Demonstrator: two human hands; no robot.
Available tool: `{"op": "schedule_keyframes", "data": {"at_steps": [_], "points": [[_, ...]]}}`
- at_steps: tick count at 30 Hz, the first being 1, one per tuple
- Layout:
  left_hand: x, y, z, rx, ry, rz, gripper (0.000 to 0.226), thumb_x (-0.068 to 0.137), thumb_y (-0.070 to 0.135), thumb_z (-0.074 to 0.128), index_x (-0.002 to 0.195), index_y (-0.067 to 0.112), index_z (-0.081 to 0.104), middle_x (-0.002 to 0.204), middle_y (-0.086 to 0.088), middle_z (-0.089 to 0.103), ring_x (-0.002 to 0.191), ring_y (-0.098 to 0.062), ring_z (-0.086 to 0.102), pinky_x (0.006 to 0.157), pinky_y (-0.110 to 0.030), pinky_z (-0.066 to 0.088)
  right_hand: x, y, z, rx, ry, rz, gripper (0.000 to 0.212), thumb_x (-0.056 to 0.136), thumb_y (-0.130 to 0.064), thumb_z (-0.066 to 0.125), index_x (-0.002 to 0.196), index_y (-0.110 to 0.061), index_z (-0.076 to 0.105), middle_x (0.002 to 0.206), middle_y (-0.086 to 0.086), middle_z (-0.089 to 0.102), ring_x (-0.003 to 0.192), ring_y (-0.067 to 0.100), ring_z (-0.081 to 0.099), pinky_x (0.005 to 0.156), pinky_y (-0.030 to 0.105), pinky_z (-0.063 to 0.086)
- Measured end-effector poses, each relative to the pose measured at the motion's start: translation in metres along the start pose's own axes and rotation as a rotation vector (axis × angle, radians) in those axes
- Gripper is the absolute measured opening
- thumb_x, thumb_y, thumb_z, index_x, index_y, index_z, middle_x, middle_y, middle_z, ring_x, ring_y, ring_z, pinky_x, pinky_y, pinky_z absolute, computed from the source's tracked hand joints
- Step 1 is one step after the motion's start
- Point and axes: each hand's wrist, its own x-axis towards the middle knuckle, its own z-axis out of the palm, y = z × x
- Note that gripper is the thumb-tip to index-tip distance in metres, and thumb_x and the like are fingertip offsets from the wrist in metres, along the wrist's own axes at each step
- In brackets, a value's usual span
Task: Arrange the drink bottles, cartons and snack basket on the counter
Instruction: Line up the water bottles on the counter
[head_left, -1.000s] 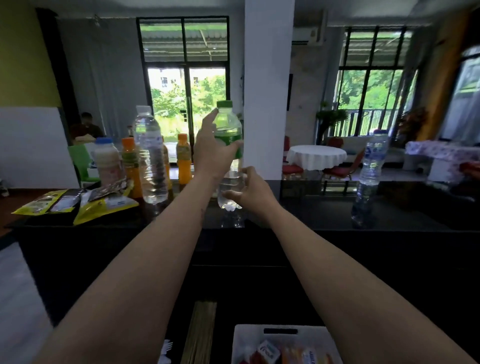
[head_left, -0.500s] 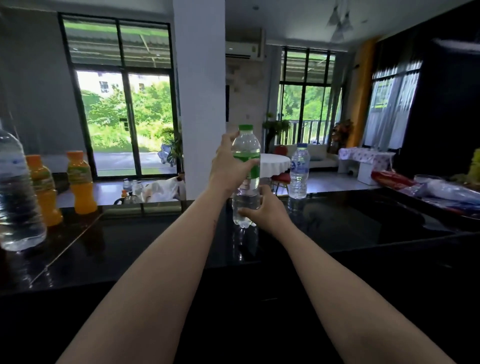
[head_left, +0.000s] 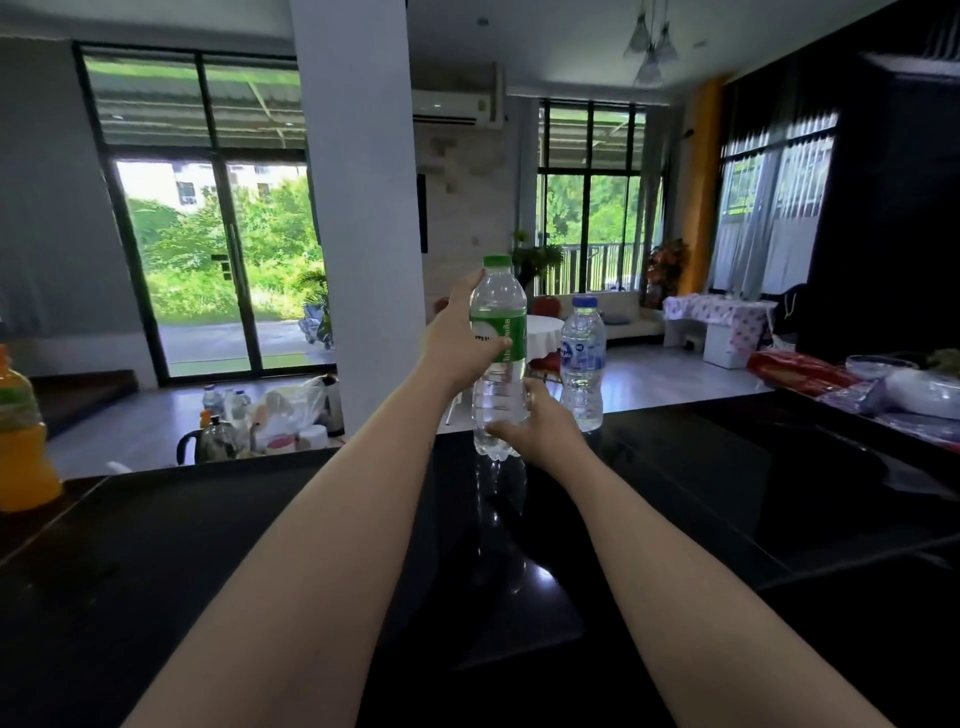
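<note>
Bottle, green cap: upright, base at counter. I see left hand fingers wrapped round its label, right hand fingers curled round its foot. Blue-cap bottle just right of those fingers.

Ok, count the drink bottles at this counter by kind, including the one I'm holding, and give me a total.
Green-capped water bottle: 1
Blue-capped water bottle: 1
Orange juice bottle: 1
Total: 3
</note>
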Motion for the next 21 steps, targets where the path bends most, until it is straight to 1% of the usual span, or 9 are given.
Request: {"op": "schedule_keyframes", "data": {"at_steps": [3, 7, 8, 10, 12, 17, 21], "points": [[0.016, -0.008, 0.014, 0.0, -0.006, -0.011, 0.088, 0.08, 0.01, 0.071, 0.15, 0.033, 0.022, 0.129, -0.008, 0.056, 0.112, -0.028, 0.058, 0.096, -0.047, 0.049, 0.015, 0.011, -0.002, -0.011, 0.019, 0.015, 0.076, 0.081, -0.032, 0.074, 0.144, -0.018, 0.033, 0.137, 0.008, 0.052, 0.119, 0.027, 0.052, 0.083, 0.028, 0.04], [0.031, -0.016, 0.03, 0.025, 0.002, -0.001, 0.088, 0.082, 0.015, 0.071, 0.15, 0.037, 0.021, 0.13, -0.007, 0.056, 0.111, -0.027, 0.058, 0.095, -0.047, 0.05, 0.028, 0.022, -0.003, 0.009, 0.087, 0.01, 0.068, 0.08, -0.03, 0.073, 0.139, -0.018, 0.041, 0.13, 0.007, 0.054, 0.115, 0.025, 0.055, 0.089, 0.035, 0.046], [0.035, -0.018, 0.033, 0.016, 0.004, 0.003, 0.087, 0.082, 0.015, 0.071, 0.15, 0.038, 0.021, 0.13, -0.006, 0.056, 0.112, -0.026, 0.057, 0.096, -0.047, 0.049, 0.031, 0.024, -0.003, -0.014, 0.105, 0.011, 0.069, 0.081, -0.031, 0.072, 0.14, -0.017, 0.04, 0.132, 0.007, 0.052, 0.116, 0.026, 0.054, 0.089, 0.034, 0.045], [0.039, -0.022, 0.038, 0.014, 0.013, 0.01, 0.087, 0.082, 0.016, 0.071, 0.15, 0.039, 0.022, 0.134, -0.005, 0.053, 0.117, -0.024, 0.054, 0.098, -0.046, 0.048, 0.034, 0.026, -0.002, -0.076, 0.141, 0.012, 0.072, 0.081, -0.033, 0.071, 0.143, -0.018, 0.037, 0.137, 0.009, 0.045, 0.119, 0.026, 0.051, 0.083, 0.029, 0.039], [0.043, -0.025, 0.041, 0.029, 0.025, 0.017, 0.086, 0.082, 0.018, 0.071, 0.149, 0.039, 0.022, 0.137, -0.003, 0.051, 0.121, -0.022, 0.051, 0.101, -0.045, 0.046, 0.034, 0.027, -0.002, -0.093, 0.182, 0.013, 0.073, 0.082, -0.035, 0.072, 0.144, -0.02, 0.037, 0.138, 0.008, 0.045, 0.12, 0.026, 0.05, 0.08, 0.029, 0.037], [0.047, -0.026, 0.052, 0.051, 0.038, 0.023, 0.084, 0.084, 0.02, 0.07, 0.149, 0.039, 0.02, 0.141, -0.005, 0.049, 0.122, -0.027, 0.05, 0.103, -0.047, 0.043, 0.033, 0.029, -0.002, -0.134, 0.256, 0.026, 0.072, 0.083, -0.035, 0.071, 0.144, -0.019, 0.036, 0.135, 0.009, 0.048, 0.118, 0.028, 0.051, 0.085, 0.033, 0.042], [0.05, -0.025, 0.062, 0.041, 0.039, 0.021, 0.084, 0.085, 0.018, 0.069, 0.149, 0.04, 0.019, 0.143, -0.006, 0.047, 0.123, -0.03, 0.051, 0.102, -0.049, 0.043, 0.03, 0.028, -0.004, -0.176, 0.302, 0.028, 0.066, 0.084, -0.032, 0.072, 0.139, -0.016, 0.038, 0.133, 0.012, 0.048, 0.114, 0.03, 0.053, 0.083, 0.036, 0.045]]}}
